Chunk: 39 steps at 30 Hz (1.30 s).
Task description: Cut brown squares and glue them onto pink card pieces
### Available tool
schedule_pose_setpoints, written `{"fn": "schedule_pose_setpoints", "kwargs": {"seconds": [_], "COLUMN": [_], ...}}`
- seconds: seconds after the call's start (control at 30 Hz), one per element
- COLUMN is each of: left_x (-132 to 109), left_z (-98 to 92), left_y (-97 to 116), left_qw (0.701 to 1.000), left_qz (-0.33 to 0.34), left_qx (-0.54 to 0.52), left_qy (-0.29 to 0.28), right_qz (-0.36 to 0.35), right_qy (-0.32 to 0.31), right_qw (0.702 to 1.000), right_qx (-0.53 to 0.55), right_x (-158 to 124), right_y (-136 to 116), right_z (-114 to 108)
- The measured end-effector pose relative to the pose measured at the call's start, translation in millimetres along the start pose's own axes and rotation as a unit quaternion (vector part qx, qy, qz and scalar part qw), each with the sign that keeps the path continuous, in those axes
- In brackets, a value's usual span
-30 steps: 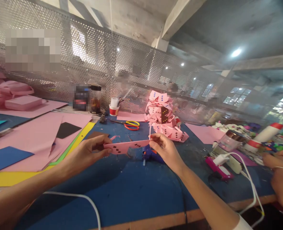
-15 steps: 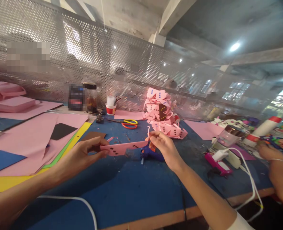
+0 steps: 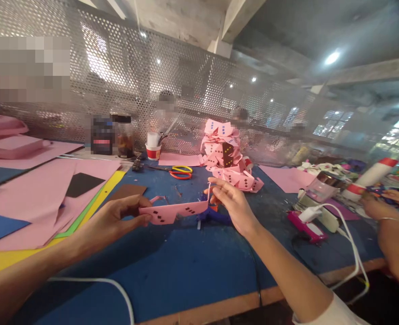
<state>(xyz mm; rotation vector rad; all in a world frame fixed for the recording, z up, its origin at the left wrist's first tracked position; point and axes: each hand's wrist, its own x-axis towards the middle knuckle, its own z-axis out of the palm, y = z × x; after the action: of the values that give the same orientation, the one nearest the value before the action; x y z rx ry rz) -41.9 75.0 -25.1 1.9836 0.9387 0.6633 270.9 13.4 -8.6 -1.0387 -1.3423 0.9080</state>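
Observation:
A pink foam sheet piece with dark square marks (image 3: 165, 214) is held up above the blue table. My left hand (image 3: 126, 214) pinches its left end between thumb and fingers. At its right end, my right hand (image 3: 228, 201) is closed on a thin folded pink edge that stands upward. Just beneath and behind the right hand lies a blue glue gun (image 3: 214, 216), partly hidden by the hand and the pink piece. Farther back, a pile of similar marked pink pieces (image 3: 222, 149) is stacked against the perforated screen.
Red and yellow scissors (image 3: 181, 171) lie beyond my hands. Pink sheets (image 3: 33, 194) cover the left side. A magenta power strip (image 3: 306, 227) with white cables sits at right, near a jar (image 3: 327, 185). Another person's hand (image 3: 377, 205) works at the far right.
The view has shifted slightly. Both hands keep hold of the pink piece, which looks almost unchanged; the right hand's fingers have shifted a little at its upright edge.

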Motion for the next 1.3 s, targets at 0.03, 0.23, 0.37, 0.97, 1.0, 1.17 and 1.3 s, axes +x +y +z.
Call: {"fn": "schedule_pose_setpoints", "kwargs": {"seconds": [0.03, 0.23, 0.37, 0.97, 1.0, 1.17, 1.3], "left_x": [-0.7, -1.4, 0.6, 6.4, 6.4, 6.0, 6.8], "left_z": [0.3, 0.8, -0.3, -6.2, -6.4, -7.9, -9.7], "left_y": [1.0, -0.5, -4.5, -4.8, -4.2, -5.9, -9.1], "left_qw": [1.000, 1.000, 0.999, 0.989, 0.989, 0.988, 0.987], "left_qz": [0.000, 0.017, 0.016, -0.008, -0.011, -0.023, -0.026], "left_qx": [-0.002, -0.012, -0.031, -0.143, -0.146, -0.153, -0.152], "left_qy": [-0.001, -0.011, -0.028, -0.026, -0.028, -0.031, -0.035], "right_qz": [0.005, 0.019, 0.021, 0.043, 0.045, 0.043, 0.038], "right_qy": [0.001, -0.004, -0.012, 0.005, 0.004, 0.003, -0.001], "right_qw": [1.000, 1.000, 1.000, 0.998, 0.998, 0.998, 0.997], "right_qx": [0.003, 0.021, 0.020, 0.049, 0.048, 0.051, 0.061], "right_x": [0.4, 1.0, 0.7, 0.3, 0.2, -0.6, -2.2], "right_y": [0.9, 1.4, -0.5, 3.8, 4.3, 4.1, -0.2], "right_z": [-0.2, -1.5, -2.0, -7.6, -7.3, -7.1, -6.1]}}
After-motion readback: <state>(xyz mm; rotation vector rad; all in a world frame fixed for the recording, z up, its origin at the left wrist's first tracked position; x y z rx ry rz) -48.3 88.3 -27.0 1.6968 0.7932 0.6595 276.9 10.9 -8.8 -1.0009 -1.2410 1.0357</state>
